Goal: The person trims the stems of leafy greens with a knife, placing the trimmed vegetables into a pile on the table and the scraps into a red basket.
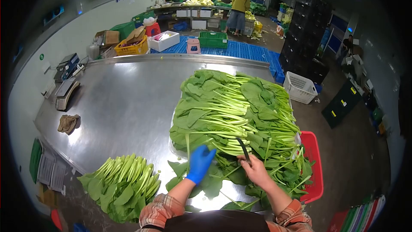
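My left hand (pixel 201 163), in a blue glove, is closed around a leafy green stalk (pixel 187 148); its pale stem points up beside the glove and the grip itself is partly hidden. A knife (pixel 243 148) with a dark, narrow blade is held in my bare right hand (pixel 255 171), blade pointing up and away. Just beyond both hands lies a large heap of leafy greens (pixel 214 111), stems mostly toward the right. Loose leaves (pixel 210 184) spread on the steel below my hands. A separate pile of greens (pixel 124 184) rests at the near left, stems pointing away.
The steel table (pixel 124 99) carries a scale (pixel 66 94) and a brown cloth (pixel 68 123) on the left. A red bin (pixel 315 167) stands at its right edge, near a white basket (pixel 300 87) and stacked black crates (pixel 304 30). People work at a far table.
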A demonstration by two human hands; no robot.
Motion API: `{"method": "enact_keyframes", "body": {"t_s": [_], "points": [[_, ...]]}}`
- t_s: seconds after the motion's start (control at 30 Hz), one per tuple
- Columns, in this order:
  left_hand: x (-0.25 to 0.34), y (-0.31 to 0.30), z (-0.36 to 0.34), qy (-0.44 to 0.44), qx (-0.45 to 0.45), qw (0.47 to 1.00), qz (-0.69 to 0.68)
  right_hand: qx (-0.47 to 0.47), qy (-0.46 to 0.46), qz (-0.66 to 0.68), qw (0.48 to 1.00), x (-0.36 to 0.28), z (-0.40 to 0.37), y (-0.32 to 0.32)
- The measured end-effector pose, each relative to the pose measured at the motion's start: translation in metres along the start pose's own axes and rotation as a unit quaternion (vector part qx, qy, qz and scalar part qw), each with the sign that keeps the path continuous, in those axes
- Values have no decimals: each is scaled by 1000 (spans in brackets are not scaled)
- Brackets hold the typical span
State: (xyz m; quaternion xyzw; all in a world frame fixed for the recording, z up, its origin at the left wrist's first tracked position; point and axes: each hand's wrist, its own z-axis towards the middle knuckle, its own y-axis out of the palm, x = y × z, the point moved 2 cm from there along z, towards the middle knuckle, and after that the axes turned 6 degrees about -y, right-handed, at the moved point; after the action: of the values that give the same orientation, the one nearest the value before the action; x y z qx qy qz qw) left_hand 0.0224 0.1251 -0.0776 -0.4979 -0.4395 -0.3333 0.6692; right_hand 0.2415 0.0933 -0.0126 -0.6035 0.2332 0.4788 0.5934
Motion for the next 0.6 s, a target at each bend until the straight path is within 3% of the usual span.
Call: {"method": "enact_keyframes", "body": {"t_s": [0.03,0.13,0.17,0.3,0.47,0.5,0.6], "points": [[1,-6,-4,-67,-65,993,-74,-1,-26,6,1000,1,-2,4],[44,-32,-34,-116,-145,926,-329,-41,-108,-11,993,-11,2,19],[40,-41,-40,-120,-206,932,-272,-56,-135,-34,989,-19,5,25],[44,-59,-60,-143,-210,955,-156,-69,-207,-95,971,-30,17,45],[52,-68,-69,-141,-226,944,-196,-100,-203,-113,968,-30,20,53],[55,-70,-69,-129,-240,941,-201,-66,-180,-77,978,-27,19,55],[47,-82,-69,-106,-212,935,-264,-103,-136,-121,978,8,13,47]]}}
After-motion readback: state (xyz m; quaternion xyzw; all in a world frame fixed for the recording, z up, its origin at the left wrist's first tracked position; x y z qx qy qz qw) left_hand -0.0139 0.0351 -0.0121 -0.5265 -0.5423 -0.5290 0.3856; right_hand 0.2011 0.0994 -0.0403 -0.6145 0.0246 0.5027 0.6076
